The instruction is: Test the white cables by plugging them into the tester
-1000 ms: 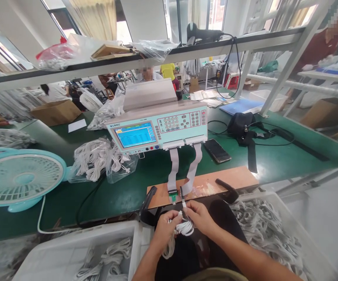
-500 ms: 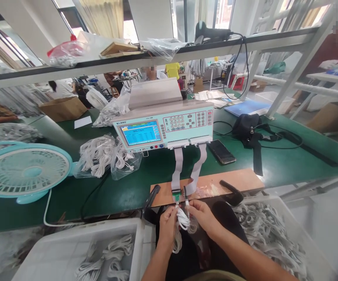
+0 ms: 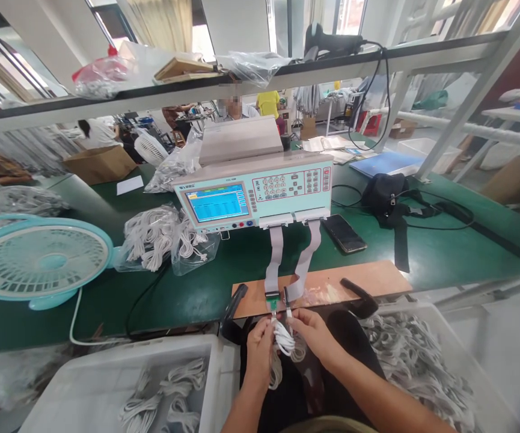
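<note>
A coiled white cable [image 3: 283, 338] hangs between my two hands at the table's front edge. My left hand [image 3: 260, 343] is closed round one end of it, just below a small green circuit board [image 3: 273, 305]. Between the fingers of my right hand [image 3: 309, 328] is the other end, a white plug [image 3: 289, 313] at a dark connector. Grey ribbon cables [image 3: 275, 258] run from these connectors up to a cable tester [image 3: 260, 192] with a lit blue screen. Whether the plugs are fully seated I cannot tell.
A white bin [image 3: 217, 361] with coiled cables stands at left, another bin [image 3: 455, 337] at right. On the green table [image 3: 444, 252] are a turquoise fan [image 3: 52, 261], bagged cables [image 3: 151, 237], a phone [image 3: 344, 233] and a black pouch [image 3: 383, 195]. A shelf [image 3: 241, 81] crosses above.
The view has shifted very slightly. Both hands keep their hold on the cable ends, with no other visible change.
</note>
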Tool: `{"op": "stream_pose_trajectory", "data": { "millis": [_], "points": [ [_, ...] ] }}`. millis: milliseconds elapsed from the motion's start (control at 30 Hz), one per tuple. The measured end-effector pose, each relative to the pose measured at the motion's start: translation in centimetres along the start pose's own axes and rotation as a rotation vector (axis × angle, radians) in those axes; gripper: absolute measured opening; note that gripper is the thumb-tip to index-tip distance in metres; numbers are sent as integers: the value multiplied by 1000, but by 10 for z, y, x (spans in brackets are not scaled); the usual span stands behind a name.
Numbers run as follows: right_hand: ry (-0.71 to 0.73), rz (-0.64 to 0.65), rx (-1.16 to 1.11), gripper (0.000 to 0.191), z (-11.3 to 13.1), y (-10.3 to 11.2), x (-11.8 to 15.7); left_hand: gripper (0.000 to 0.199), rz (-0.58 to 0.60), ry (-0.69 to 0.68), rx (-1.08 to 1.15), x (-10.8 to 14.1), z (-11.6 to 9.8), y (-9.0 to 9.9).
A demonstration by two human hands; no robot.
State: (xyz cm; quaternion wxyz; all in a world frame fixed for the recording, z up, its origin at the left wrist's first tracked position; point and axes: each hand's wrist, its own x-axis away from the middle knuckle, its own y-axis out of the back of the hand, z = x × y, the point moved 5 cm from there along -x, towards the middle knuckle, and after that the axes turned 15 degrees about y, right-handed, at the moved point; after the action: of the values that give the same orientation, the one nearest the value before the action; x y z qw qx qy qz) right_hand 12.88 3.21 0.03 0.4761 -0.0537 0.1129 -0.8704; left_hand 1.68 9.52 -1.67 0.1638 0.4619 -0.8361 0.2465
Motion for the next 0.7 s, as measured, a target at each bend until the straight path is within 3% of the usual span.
{"op": "stream_pose_trajectory", "data": {
  "millis": [167,467,700],
  "points": [
    [-31,-1,-16,38,-1,-1,2,27,34,35,158,0,5,-7],
    [6,6,1,41,5,-6,5,35,-35,-36,-44,-2,3,-1],
    [72,-12,4,44,-8,-5,-2,37,-31,-53,-13,-12,-7,-7]
  ]
}}
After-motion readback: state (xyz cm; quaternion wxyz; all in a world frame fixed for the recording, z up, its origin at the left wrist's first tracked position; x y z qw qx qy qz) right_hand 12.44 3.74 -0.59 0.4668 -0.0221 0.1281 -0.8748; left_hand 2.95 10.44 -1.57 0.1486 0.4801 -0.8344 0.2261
